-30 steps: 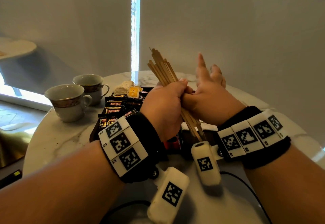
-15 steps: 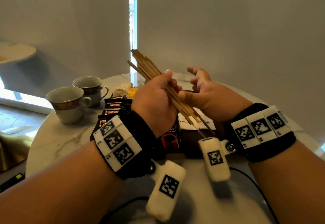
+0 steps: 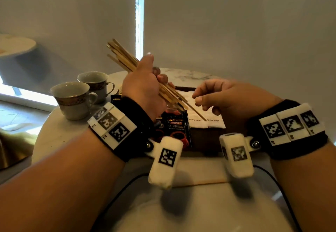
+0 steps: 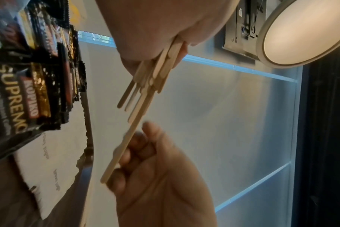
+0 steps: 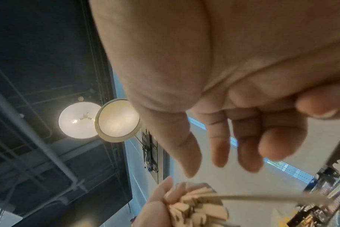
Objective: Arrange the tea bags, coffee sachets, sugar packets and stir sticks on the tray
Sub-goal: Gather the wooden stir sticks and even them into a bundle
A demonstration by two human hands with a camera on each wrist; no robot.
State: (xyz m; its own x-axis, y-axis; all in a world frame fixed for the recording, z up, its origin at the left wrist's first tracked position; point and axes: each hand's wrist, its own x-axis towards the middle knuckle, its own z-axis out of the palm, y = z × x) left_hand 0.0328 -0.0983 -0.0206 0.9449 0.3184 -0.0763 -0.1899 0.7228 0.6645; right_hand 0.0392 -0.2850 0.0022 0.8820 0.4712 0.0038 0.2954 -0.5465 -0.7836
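Left hand (image 3: 143,88) grips the bundle of stir sticks (image 3: 123,57), tilted above the tray (image 3: 203,148). Right hand (image 3: 225,97) hangs just beside the lowest stick ends, fingers loosely curled, holding nothing. Sugar packets (image 3: 205,117) lie below.

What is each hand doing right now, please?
Left hand: grips the bundle of stir sticks.
Right hand: fingers loosely curled, holding nothing, beside the longest stick's tip.

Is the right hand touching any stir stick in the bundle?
Apart. The right wrist view shows bare wall between the right hand and the protruding stir stick.
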